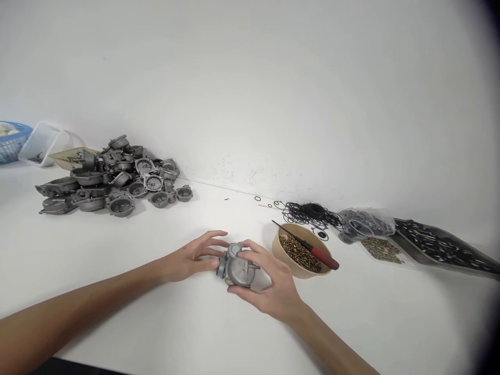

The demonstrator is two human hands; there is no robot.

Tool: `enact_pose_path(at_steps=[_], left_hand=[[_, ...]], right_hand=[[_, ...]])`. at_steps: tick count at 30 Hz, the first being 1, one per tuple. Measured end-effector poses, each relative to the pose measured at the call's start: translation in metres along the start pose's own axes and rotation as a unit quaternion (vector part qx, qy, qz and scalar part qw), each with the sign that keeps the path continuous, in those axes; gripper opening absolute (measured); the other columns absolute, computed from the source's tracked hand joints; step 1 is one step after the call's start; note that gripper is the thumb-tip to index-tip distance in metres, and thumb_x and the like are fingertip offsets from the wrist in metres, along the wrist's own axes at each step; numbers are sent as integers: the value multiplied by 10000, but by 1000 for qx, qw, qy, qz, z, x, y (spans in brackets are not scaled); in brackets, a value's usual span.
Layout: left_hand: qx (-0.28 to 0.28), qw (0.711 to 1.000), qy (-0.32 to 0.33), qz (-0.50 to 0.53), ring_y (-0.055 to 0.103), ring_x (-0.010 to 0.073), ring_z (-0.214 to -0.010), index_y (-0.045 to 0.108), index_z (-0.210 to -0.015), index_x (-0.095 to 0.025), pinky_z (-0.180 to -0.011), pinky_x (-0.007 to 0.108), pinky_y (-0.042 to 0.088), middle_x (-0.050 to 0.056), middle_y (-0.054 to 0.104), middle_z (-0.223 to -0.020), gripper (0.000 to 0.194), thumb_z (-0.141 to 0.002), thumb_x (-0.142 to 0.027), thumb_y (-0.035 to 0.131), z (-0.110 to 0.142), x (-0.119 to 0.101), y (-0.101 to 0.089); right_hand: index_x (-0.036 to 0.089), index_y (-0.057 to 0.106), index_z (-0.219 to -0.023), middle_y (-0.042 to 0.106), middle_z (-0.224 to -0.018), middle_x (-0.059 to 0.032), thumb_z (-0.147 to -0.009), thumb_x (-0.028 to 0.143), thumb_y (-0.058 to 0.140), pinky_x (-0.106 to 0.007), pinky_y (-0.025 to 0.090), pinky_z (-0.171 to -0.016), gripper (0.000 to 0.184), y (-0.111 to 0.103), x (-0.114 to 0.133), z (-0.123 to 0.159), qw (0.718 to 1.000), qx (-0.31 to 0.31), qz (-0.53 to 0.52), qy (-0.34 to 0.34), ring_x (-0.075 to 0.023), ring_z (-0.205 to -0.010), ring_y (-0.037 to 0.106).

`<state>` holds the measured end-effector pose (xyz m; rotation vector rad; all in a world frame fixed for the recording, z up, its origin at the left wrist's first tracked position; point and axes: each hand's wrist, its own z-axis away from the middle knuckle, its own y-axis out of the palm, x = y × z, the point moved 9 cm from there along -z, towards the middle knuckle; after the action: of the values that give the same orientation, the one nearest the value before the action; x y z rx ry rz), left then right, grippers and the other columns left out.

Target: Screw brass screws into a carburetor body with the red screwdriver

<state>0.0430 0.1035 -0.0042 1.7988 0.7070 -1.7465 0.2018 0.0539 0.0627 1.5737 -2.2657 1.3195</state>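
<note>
Grey cast metal is being held between both hands in the head view: a small carburettor body (237, 268) is being gripped just above the white surface (156, 312), near its front middle. The right hand (273, 286) is being wrapped around the part from the near side, its fingers (253, 249) closed over the top and lower edge, while the left hand (193, 258) is being pressed against the left end with fingers partly curled and the upper ones spread loose. Just beside the right hand, a tan bowl (278, 249) of brass screws is being spanned by a red-handled screwdriver (312, 250) resting across its rim. A slip seems possible here: the part is being pinched mostly by fingertips, so it could be dropped onto the surface, or the bowl could be nudged and the screwdriver and screws spilled. Farther back, a heap of metal castings (113, 179) is being kept at the left, with black O-rings (310, 213) and plastic bags (390, 237) at the right, and a clear tub (42, 143) beside a blue basket (11, 140), all against a plain white wall (250, 78).
</note>
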Motion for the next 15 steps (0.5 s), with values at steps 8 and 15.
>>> enact_pose_path(at_steps=[8,15], left_hand=[[20,989,-22,-143,656,205,-1037,601,-1314,-248,-957,376,544,73,632,-1092,378,-968,-393,652,5,4,7],[54,977,32,-206,523,125,-761,729,-1015,-185,-668,244,457,69,611,-1010,149,-938,-245,617,6,-3,15]], right_hand=[[240,704,-1255,725,-1190,-99,-660,330,927,-499,655,-817,641,-161,-32,3,927,-348,132,37,-319,-1003,734],[218,714,-1203,746,-1033,-106,-683,640,825,-652,495,-1011,679,-267,-132,71,806,-340,386,292,-433,-961,726]])
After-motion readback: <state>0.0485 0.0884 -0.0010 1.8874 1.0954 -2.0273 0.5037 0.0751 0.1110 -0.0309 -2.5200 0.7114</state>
